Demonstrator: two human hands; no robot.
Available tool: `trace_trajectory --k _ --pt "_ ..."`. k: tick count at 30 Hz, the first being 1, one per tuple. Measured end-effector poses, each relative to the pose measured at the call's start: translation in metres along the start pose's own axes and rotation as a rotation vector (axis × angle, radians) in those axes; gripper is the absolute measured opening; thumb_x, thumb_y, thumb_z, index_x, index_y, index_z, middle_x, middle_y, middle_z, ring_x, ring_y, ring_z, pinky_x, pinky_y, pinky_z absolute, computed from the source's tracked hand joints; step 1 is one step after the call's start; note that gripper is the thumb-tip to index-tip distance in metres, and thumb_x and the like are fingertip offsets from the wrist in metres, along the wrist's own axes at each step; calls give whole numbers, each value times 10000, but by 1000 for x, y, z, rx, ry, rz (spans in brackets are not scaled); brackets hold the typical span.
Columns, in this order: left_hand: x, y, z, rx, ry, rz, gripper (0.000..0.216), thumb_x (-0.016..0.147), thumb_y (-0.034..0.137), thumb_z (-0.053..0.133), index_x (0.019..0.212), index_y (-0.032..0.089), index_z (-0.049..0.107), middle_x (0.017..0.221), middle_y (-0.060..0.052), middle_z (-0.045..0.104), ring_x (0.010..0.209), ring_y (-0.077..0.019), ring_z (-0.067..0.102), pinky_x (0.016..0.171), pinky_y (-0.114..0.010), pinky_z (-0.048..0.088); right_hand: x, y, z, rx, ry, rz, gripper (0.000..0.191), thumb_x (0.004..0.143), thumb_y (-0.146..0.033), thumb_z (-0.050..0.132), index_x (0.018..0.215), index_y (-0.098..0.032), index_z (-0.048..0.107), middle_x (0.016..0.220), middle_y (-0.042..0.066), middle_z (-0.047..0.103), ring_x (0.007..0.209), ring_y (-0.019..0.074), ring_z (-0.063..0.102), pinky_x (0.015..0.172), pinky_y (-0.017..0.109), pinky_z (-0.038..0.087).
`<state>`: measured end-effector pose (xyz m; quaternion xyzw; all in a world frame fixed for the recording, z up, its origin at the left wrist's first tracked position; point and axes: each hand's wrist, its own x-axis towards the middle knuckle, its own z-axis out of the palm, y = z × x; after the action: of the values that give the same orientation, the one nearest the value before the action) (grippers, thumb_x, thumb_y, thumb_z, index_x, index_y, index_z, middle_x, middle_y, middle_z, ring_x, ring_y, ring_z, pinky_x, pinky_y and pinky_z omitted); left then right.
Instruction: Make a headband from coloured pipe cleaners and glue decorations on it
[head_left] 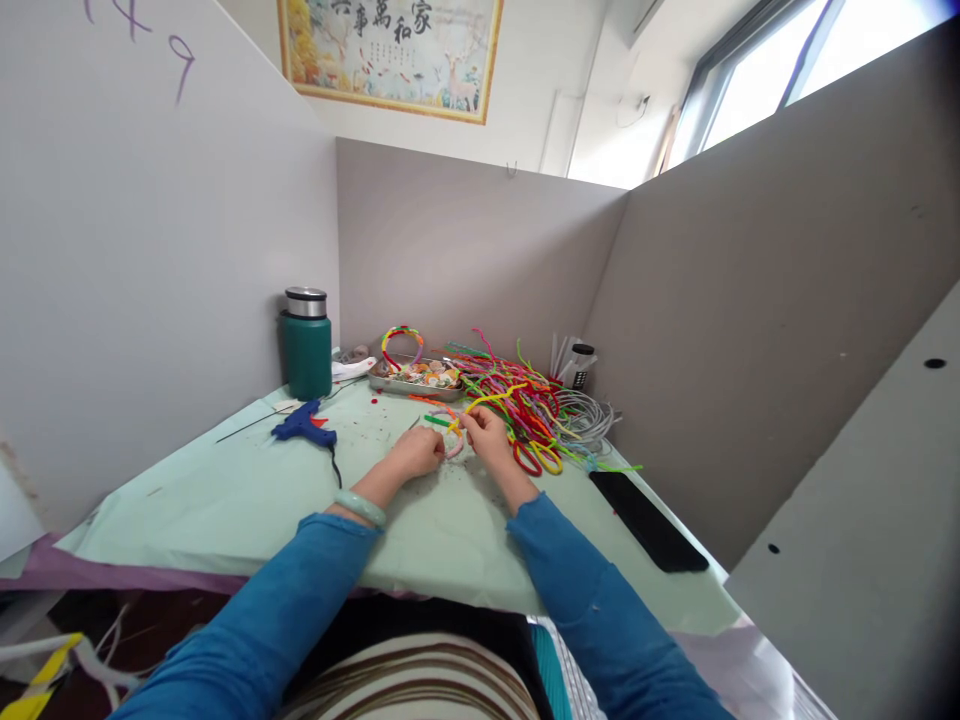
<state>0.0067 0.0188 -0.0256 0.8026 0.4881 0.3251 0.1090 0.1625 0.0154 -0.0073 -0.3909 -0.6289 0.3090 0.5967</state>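
A small ring (455, 448) wound with coloured pipe cleaners is between my hands, just above the table. My left hand (418, 452) is closed on the ring's left side, a pale green bangle on that wrist. With fingers pinched together, my right hand (487, 437) holds a yellow pipe cleaner (495, 397) at the ring's upper right; its free end sticks out up and to the right. Green and orange pipe cleaner ends show near the ring. My fingers hide part of it.
A heap of pipe cleaners (517, 395) and a coil of grey wire (589, 418) lie behind my right hand. A metal tray (420, 388) bears a finished-looking ring (385, 345). Leftward are a blue glue gun (304, 425) and a green bottle (307, 355); a black phone-like slab (649, 522) lies right.
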Motion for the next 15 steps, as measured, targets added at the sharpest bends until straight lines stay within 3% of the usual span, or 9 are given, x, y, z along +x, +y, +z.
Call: trace_trajectory --k 7,15 --pt "5 7 -13 -267 147 -155 42 690 213 531 676 185 559 555 -8 554 555 -137 484 547 -231 320 -2 -10 3 113 -2 40 214 686 -401 585 691 -204 500 435 -60 447 386 91 381 396 221 281" --pt "9 14 -21 -828 54 -225 129 676 234 540 759 138 518 591 13 552 438 -72 437 467 -214 359 -7 -13 8 180 -13 -14 198 695 -377 591 746 -209 500 516 -44 514 418 89 417 407 218 297"
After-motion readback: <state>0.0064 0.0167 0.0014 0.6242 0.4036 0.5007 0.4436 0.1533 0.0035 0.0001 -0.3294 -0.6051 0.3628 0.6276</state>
